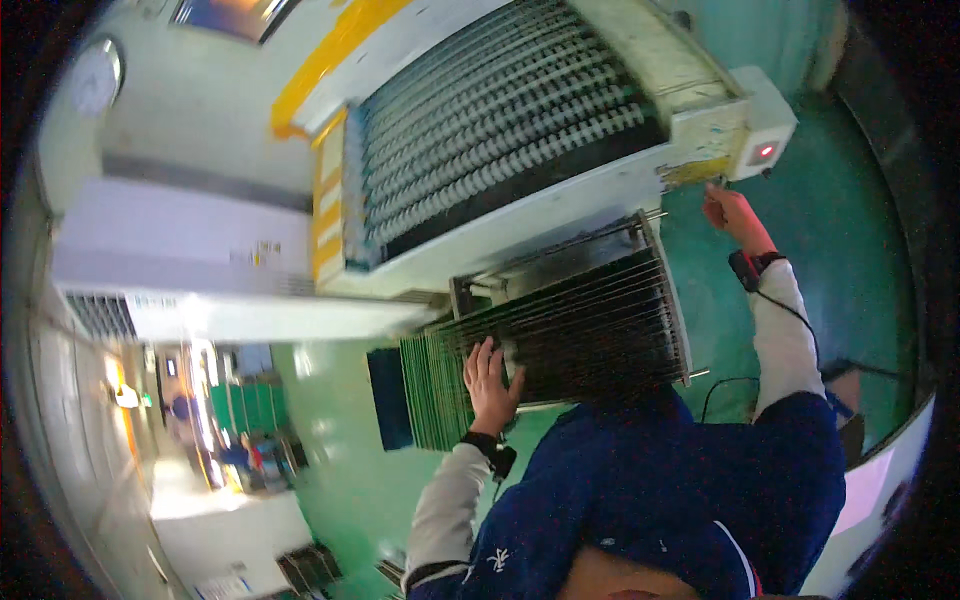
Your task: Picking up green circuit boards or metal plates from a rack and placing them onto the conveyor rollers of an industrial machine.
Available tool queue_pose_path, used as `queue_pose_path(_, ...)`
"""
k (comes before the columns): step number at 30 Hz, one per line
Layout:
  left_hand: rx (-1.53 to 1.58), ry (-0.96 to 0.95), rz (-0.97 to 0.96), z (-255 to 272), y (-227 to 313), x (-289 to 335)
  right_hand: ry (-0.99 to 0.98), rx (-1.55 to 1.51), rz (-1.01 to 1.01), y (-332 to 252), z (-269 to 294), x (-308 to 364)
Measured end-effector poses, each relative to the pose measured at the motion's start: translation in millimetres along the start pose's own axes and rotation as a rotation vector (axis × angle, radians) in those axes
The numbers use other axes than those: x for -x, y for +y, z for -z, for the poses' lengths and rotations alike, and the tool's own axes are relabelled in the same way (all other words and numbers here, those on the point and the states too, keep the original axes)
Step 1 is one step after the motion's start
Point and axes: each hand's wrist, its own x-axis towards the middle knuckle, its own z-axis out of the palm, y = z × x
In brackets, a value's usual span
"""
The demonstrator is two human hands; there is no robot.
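Observation:
My left hand (490, 390) lies with its fingers spread against a long row of thin upright boards (590, 325), green-edged at the left and dark toward the right. The boards stand in a metal rack (672, 315) directly in front of my body. My right hand (735, 215) reaches far out to the right, its fingers curled at the machine's corner, just below a pale control box (768, 125) with a glowing red light. Whatever those fingers grip is too small to make out. Both wrists wear dark bands with cables.
Beyond the rack stands a roller conveyor machine (510, 130) with many rows of pale rollers and yellow-striped edging. A tall white cabinet (190, 250) is at the left. A dark blue panel (388, 400) stands at the row's left end. Green floor (340, 430) surrounds the rack.

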Motion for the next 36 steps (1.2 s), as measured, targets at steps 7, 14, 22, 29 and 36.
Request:
queue_pose_path(7, -0.015, 0.008, 0.026, -0.1, -2.5, 0.3, -0.405, 0.539, 0.033, -27.1, -126.2, -2.5)
queue_pose_path(14, 0.056, 0.059, 0.050, -0.8, -8.1, 7.8, -0.736, 1.078, 0.350, -18.2, -320.3, 54.5)
queue_pose_path(22, 0.166, 0.151, 0.048, -2.3, -11.0, 13.0, -0.816, 1.386, 0.383, 36.6, -408.2, 68.5)
queue_pose_path(29, 0.233, 0.205, 0.039, -4.7, -13.9, 17.7, -0.836, 1.298, 0.497, 37.8, -403.1, 58.0)
queue_pose_path(36, 0.220, 0.197, 0.030, -4.6, -19.0, 17.4, -0.733, 1.423, 0.579, 36.8, -409.2, 58.3)
